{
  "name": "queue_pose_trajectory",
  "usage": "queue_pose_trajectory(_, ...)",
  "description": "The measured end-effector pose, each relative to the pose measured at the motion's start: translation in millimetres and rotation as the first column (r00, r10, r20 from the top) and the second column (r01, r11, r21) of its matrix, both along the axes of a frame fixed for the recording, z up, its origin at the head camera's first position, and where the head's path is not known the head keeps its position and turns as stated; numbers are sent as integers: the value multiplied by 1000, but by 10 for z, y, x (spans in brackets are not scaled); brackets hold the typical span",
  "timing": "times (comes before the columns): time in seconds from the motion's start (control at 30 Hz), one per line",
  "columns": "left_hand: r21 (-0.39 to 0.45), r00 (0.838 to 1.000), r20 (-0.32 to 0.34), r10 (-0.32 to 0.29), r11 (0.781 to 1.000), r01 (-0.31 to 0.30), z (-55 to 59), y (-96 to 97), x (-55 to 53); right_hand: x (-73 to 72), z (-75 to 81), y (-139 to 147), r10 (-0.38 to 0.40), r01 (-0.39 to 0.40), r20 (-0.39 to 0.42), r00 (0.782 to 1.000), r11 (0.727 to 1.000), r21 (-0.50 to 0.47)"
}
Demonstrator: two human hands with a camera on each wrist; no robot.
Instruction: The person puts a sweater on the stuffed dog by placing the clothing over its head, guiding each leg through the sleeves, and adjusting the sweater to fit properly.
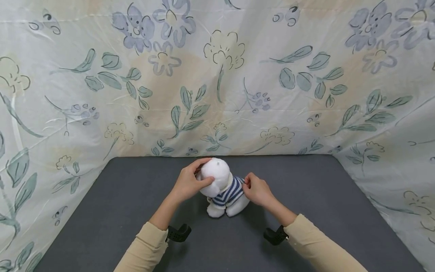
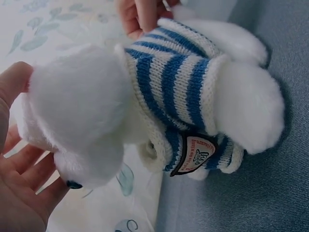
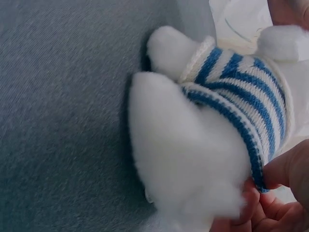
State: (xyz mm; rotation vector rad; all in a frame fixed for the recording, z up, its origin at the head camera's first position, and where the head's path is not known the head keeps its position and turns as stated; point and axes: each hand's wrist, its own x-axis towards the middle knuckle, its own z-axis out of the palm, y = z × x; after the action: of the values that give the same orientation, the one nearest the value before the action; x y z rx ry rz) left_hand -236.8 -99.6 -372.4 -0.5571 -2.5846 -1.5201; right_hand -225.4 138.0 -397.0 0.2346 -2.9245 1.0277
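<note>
A white plush toy (image 1: 217, 170) in a blue-and-white striped knit sweater (image 1: 228, 194) sits on the dark table, its head toward my left hand (image 1: 190, 182). That hand holds the head, thumb on one side and fingers spread round the other. In the left wrist view a dark round eye shows by the fingertips, and a stitched patch (image 2: 197, 153) is on the sweater's front. My right hand (image 1: 258, 190) pinches the sweater's back hem (image 3: 258, 176) between thumb and fingers. Below the lifted hem, the plush's furry white rear (image 3: 169, 140) is bare in the right wrist view.
The dark grey table (image 1: 136, 196) extends around the toy. A floral curtain (image 1: 238, 94) hangs behind it and along both sides. Black wrist-worn devices are on the left wrist (image 1: 180, 233) and right wrist (image 1: 275, 235), below the beige sleeves' cuffs.
</note>
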Motion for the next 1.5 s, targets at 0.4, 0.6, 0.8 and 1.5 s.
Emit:
queue_pose_trajectory(0.4,-13,999,-32,14,1000,-14,1,2,-3,2,-127,92,-9,10,39,999,1000,-25)
queue_pose_trajectory(0.6,-17,1000,-17,21,1000,-21,-1,-18,-6,-11,-101,92,-18,20,49,999,999,-48)
queue_pose_trajectory(0.8,-20,1000,-7,18,1000,-18,-15,-37,-10,-86,-35,86,-29,34,115,993,999,-42)
queue_pose_trajectory(1.5,-15,1000,-9,22,1000,-22,-23,-16,0,-310,-85,79,-23,20,88,996,999,30)
